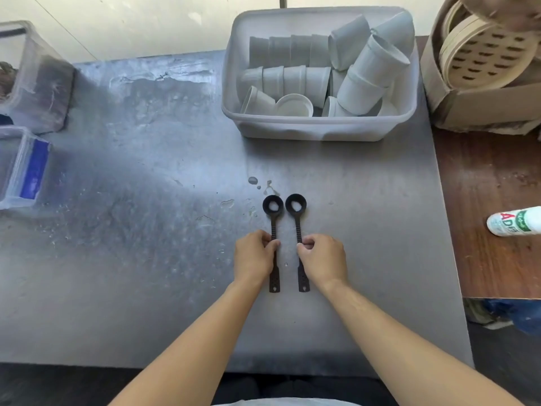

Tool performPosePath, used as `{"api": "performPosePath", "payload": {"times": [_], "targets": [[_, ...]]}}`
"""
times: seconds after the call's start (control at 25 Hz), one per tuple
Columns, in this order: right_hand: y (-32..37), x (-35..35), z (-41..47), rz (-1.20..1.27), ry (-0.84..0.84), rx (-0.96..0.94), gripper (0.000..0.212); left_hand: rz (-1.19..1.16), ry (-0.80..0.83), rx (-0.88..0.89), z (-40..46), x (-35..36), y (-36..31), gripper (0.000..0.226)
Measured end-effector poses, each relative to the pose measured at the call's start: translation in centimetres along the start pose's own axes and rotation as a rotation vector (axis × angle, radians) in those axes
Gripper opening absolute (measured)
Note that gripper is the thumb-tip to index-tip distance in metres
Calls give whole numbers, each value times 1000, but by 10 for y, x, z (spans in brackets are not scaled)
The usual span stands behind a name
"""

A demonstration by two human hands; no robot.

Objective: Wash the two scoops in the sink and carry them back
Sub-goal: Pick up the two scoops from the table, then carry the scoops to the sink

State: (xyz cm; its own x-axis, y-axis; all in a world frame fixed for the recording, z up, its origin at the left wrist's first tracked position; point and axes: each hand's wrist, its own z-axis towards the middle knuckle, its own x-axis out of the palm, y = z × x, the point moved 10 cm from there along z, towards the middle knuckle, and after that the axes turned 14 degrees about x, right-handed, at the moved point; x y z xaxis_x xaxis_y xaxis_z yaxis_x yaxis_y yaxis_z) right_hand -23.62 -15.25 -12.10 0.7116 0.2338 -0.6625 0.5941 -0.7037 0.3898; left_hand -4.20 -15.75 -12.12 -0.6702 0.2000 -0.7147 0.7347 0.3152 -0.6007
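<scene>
Two black long-handled scoops lie side by side on the steel table point(146, 230), bowls pointing away from me. My left hand point(254, 257) pinches the handle of the left scoop point(273, 212) about halfway along. My right hand point(321, 259) pinches the handle of the right scoop point(296, 210) at the same height. Both scoops rest flat on the table surface, their handle ends showing below my fingers. Water drops glisten on the steel just beyond the bowls. No sink is in view.
A translucent tub point(322, 127) full of white cups stands behind the scoops. Clear plastic boxes point(26, 171) sit at the left edge. To the right is a wooden table point(491, 230) with a white bottle point(513, 221) and a box of bamboo steamers point(483, 63).
</scene>
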Motion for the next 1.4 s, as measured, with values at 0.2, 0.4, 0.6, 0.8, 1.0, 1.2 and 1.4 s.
{"api": "performPosePath", "payload": {"times": [0.2, 0.4, 0.6, 0.8, 1.0, 1.2, 1.4], "targets": [[-7, 7, 15, 36, 137, 59, 14, -103, 53, -93, 7, 4, 12, 17], [-11, 7, 26, 96, 247, 108, 4, -244, 27, -168, 5, 4, 22, 9], [-13, 19, 12, 131, 348, 103, 5, -471, 11, -279, -14, 8, 34, 8], [-11, 38, -11, 90, 396, 58, 7, -682, 22, -345, -45, 8, 47, 20], [0, 56, -44, 36, 390, 2, 6, -786, -47, -347, -78, -14, 79, 17], [20, 89, -95, -53, 406, -113, 9, -847, -129, -370, -126, -41, 131, 22], [41, 151, -171, -148, 502, -239, 12, -931, -262, -416, -201, -70, 200, 10]]}}
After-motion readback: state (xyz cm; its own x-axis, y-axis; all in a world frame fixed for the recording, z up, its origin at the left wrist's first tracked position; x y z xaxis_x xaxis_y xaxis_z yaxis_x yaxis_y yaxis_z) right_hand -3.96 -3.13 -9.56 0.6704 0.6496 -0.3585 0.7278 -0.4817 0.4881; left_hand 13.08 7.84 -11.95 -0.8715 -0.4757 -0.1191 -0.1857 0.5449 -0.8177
